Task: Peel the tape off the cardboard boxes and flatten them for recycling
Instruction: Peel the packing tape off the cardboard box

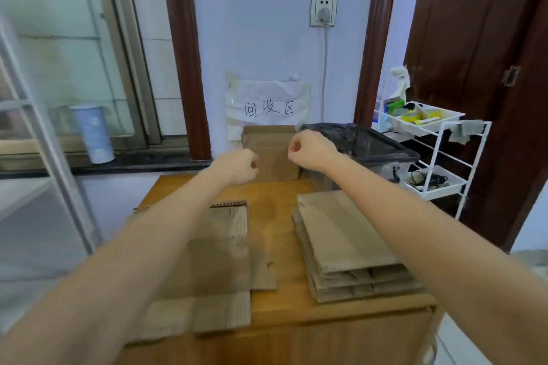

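Note:
Both my arms stretch out over a wooden table (275,216). My left hand (237,167) and my right hand (311,149) are curled into fists and hold nothing. A flattened cardboard box (219,261) lies on the table under my left forearm. On the table's right side sits a stack of flattened boxes (347,243), beside my right forearm. Flat cardboard (271,151) leans upright against the wall beyond my fists, below a paper sign (268,107).
A bin lined with a black bag (370,142) stands behind the table on the right. Further right is a white wire rack (439,157) with tape rolls and small items. At the left are a window ledge and a light-blue cylinder (93,133).

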`<state>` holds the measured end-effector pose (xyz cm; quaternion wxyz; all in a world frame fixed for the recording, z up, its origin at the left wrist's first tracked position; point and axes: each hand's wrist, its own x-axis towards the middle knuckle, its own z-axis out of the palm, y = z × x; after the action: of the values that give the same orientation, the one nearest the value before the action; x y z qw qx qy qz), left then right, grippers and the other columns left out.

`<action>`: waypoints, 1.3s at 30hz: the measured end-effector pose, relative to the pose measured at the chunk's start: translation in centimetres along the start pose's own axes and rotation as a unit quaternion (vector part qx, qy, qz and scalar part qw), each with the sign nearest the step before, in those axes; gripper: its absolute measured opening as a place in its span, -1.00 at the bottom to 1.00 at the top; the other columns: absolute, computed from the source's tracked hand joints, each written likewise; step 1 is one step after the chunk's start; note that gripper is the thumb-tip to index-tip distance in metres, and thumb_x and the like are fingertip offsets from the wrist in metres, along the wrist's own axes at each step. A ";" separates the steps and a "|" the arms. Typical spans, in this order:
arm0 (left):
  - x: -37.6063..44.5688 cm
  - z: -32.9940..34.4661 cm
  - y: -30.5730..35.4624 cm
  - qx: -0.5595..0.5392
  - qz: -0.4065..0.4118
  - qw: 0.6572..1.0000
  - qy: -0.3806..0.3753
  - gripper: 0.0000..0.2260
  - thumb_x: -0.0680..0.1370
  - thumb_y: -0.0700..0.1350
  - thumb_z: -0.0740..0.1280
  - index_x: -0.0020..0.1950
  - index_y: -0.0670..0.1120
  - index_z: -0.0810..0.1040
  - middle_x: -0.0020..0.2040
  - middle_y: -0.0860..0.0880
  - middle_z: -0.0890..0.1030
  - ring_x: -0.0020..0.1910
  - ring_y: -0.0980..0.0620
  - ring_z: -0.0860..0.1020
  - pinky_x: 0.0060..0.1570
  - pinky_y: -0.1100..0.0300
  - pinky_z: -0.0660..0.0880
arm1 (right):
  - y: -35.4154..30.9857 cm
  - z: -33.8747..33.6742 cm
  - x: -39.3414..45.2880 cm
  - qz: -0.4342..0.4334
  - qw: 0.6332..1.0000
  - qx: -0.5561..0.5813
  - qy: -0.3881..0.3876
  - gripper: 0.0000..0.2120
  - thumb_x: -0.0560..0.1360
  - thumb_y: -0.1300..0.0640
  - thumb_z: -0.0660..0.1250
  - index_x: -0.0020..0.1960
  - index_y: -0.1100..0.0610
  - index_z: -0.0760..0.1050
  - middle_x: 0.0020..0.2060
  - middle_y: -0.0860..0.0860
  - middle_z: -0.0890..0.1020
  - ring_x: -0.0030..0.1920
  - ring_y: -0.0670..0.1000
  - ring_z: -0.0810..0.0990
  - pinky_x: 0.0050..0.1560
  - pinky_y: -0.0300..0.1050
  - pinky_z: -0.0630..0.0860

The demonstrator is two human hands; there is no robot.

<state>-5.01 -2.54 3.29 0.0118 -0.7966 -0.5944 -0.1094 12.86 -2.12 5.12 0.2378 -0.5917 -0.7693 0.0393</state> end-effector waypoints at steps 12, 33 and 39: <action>-11.2 -1.0 -9.4 -0.013 -0.088 0.994 0.057 -0.85 0.57 -0.04 0.25 0.11 -0.03 0.49 0.00 0.01 0.54 -0.01 0.00 0.50 -0.08 0.10 0.46 | -10.0 7.1 -5.6 -0.063 0.994 -0.056 -0.074 -0.76 0.53 -0.07 0.25 0.02 0.08 0.55 -0.06 0.00 0.62 -0.04 0.05 0.57 -0.14 -0.13 0.44; -14.9 3.9 -11.7 -0.093 -0.183 0.936 0.287 -0.85 0.61 -0.13 0.19 -0.12 -0.15 0.42 -0.24 -0.08 0.49 -0.22 -0.03 0.49 -0.27 0.16 0.37 | -7.7 9.9 -8.1 -0.029 0.996 0.069 0.045 -0.77 0.59 0.04 0.18 -0.16 0.15 0.44 -0.29 0.01 0.56 -0.20 0.07 0.54 -0.20 -0.07 0.43; -15.1 4.7 -12.4 -0.124 -0.140 0.947 0.260 -0.94 0.55 -0.12 0.30 -0.05 -0.09 0.46 0.19 -0.06 0.55 0.08 -0.01 0.51 0.01 0.12 0.48 | -6.9 11.1 -8.3 -0.073 0.987 0.115 0.081 -0.91 0.52 0.11 0.29 -0.08 0.11 0.55 0.18 -0.04 0.56 0.18 -0.03 0.51 0.13 -0.06 0.47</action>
<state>-20.06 -12.45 -5.51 0.0514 -0.6440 -0.6582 -0.3864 3.73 -9.46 -4.97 0.3680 -0.5035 -0.7792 0.0623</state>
